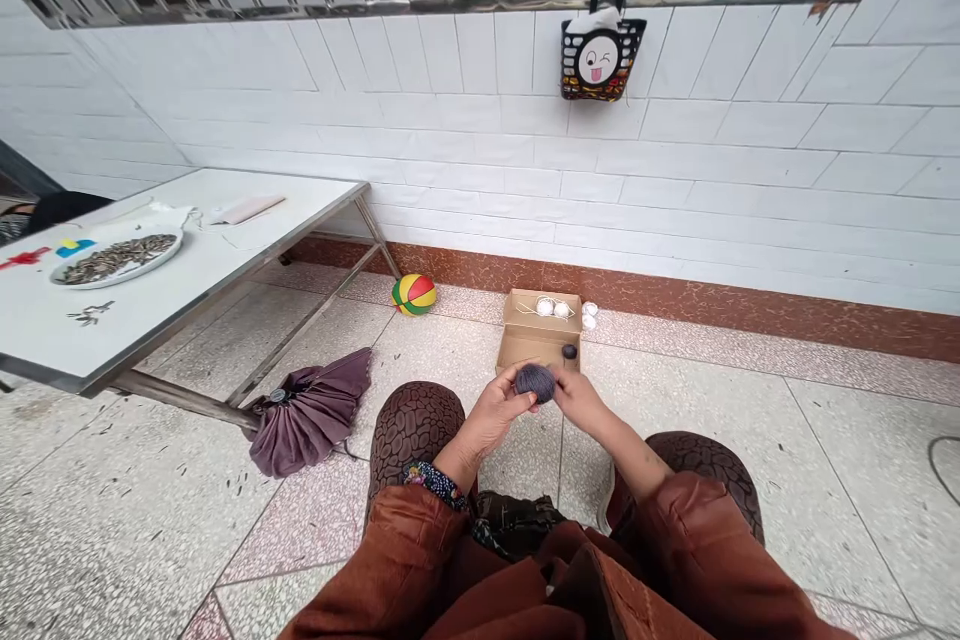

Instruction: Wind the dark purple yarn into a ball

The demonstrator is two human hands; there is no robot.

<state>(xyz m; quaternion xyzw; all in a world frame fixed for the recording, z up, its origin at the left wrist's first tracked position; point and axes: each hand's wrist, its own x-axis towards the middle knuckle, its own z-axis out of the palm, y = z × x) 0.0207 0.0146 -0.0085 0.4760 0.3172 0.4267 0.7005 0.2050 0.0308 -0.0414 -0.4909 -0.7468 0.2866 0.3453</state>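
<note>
Head view: your L hand point(491, 412) grips the grey yarn ball point(535, 383) w/ fingers & thumb; your R hand point(583, 402) pinches its other edge, prob. so it can't roll off. Ball's out front, btwn your knees point(417, 425), near the open box point(517, 350) on the floor point(442, 345), prob. set there for easy reach. Inside: small dark ball point(570, 352); 2 white balls point(544, 306) in its lid point(516, 320).

Yarn ball point(535, 383) between left hand point(491, 412) and right hand point(583, 402), lower centre. Box point(517, 348) just beyond, second ball point(570, 352) inside. Table point(225, 255) at left, plate point(127, 274) on it, umbrella point(319, 415) by its leg. Basket point(576, 60) hangs upper right of centre.
</note>
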